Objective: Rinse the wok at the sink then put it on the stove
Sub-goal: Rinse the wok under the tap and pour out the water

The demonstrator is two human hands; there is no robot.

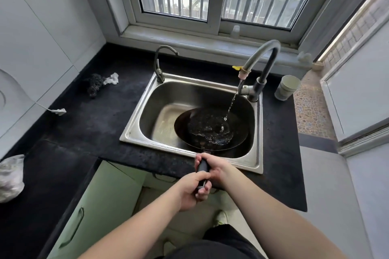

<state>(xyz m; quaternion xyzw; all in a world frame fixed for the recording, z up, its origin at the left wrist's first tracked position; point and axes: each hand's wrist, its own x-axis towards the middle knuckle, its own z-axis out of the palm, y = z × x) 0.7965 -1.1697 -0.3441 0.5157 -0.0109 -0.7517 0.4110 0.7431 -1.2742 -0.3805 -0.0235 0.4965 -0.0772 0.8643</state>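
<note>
At the far left edge of the dark bench (pixel 88 124) sits a crumpled plastic bag (pixel 10 176); its contents are too blurred to tell. Further back lie a dark scrubbing pad (pixel 94 84) and, touching it, a scrap of white tissue (pixel 111 79). A thin side tap (pixel 161 63) stands at the back left corner of the steel sink (pixel 136 132).

Inside the sink basin, toward its right half, the black wok (pixel 210 130) is held, its bowl carrying a shallow pool of water. A stream of water (pixel 231 105) falls from the main tap (pixel 261 63) into the wok's right side, splashing where it lands.

The wok's black handle (pixel 203 171) reaches out over the sink's front rim. The left hand (pixel 193 189) is wrapped round the near end of the handle, fingers curled under it. The right hand (pixel 212 167) grips the handle just ahead, closer to the bowl, touching the left.

On the bench right of the main tap stands a pale cup (pixel 287 87); nothing in it can be made out.
</note>
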